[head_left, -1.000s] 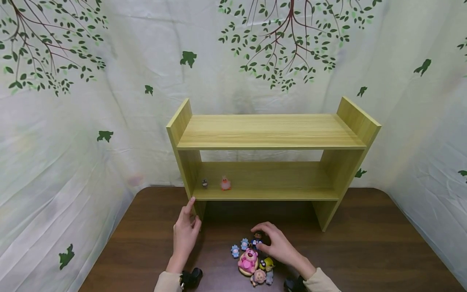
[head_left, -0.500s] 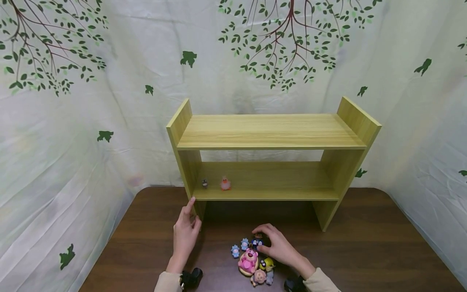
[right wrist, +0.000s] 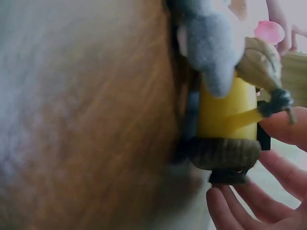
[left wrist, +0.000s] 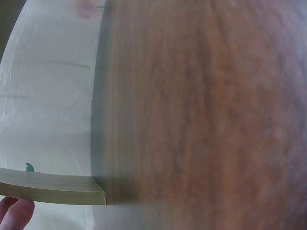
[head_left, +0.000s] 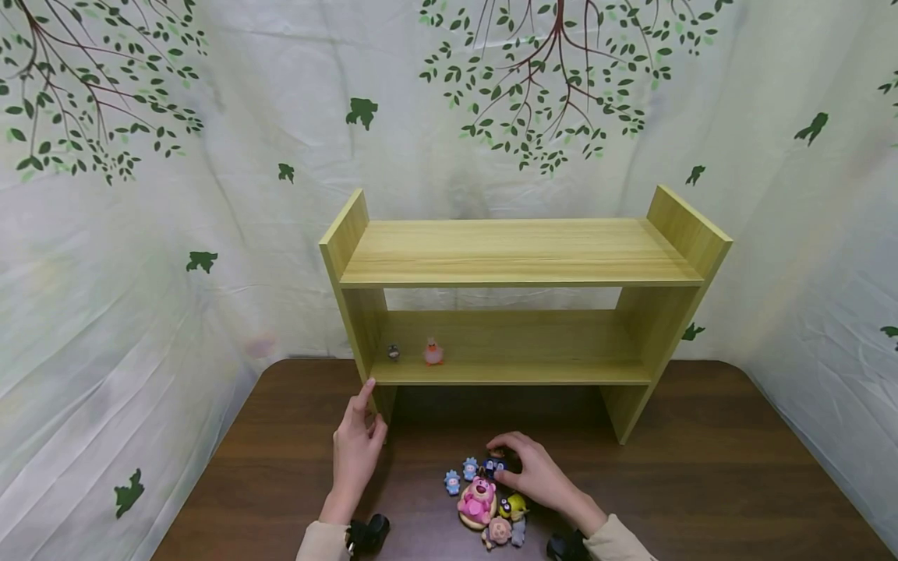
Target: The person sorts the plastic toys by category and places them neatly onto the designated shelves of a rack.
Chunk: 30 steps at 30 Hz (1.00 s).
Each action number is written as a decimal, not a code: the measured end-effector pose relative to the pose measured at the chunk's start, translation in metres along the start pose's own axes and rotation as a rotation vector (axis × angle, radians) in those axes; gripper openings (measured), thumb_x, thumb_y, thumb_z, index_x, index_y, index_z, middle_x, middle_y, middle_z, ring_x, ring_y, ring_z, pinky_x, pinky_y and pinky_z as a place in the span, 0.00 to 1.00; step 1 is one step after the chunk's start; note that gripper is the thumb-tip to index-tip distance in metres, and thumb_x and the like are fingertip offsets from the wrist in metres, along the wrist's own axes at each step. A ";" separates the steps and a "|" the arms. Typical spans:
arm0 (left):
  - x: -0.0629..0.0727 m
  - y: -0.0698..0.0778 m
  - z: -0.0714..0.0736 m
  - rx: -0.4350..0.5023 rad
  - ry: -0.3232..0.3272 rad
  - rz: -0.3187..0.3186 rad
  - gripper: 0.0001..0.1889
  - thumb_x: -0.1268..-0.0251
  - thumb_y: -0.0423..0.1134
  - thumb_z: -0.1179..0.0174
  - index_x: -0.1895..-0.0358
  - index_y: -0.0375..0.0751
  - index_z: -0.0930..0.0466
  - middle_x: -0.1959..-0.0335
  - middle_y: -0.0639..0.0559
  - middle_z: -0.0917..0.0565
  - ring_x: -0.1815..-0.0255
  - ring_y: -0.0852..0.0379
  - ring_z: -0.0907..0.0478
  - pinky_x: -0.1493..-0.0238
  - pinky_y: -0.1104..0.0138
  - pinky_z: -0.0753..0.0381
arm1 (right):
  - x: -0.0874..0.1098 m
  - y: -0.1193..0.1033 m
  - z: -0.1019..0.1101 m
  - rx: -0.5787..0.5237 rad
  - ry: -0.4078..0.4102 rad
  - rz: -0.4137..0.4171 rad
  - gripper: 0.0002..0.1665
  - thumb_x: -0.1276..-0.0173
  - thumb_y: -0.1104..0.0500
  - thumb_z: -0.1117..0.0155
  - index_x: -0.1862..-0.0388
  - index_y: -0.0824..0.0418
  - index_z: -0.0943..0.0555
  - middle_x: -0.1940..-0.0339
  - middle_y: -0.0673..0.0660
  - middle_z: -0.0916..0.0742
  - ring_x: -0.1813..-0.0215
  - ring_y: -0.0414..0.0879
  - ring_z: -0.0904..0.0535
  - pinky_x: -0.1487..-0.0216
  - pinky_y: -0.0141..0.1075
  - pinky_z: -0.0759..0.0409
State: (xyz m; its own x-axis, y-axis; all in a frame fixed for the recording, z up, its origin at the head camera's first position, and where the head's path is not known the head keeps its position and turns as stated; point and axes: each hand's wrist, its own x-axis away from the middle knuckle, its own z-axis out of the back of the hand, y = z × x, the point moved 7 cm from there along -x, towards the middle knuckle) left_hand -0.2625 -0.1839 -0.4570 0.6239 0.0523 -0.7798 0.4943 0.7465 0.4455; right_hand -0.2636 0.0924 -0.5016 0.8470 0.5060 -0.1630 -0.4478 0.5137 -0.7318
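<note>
A right hand curls round a small dark blue figurine in front of a wooden shelf
Thumb and fingers seem to pinch it, though a yellow figurine partly hides the contact from me; probably light, stiff and smooth, it suits a gentle hold either side of its body; the left hand, forefinger straight, touches the shelf's left side
</note>
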 end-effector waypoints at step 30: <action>0.000 0.002 0.000 -0.009 0.012 -0.006 0.44 0.53 0.14 0.41 0.31 0.51 0.38 0.70 0.46 0.30 0.76 0.57 0.33 0.80 0.71 0.27 | 0.005 -0.053 0.037 -0.104 0.165 0.192 0.21 0.35 0.54 0.34 0.43 0.53 0.23 0.46 0.51 0.19 0.50 0.43 0.21 0.51 0.46 0.22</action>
State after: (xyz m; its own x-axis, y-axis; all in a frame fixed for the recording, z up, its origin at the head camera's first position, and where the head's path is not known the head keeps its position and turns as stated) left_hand -0.2612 -0.1828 -0.4561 0.6138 0.0558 -0.7875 0.4926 0.7524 0.4373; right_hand -0.2457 0.0933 -0.4388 0.7884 0.4628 -0.4051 -0.5802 0.3409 -0.7397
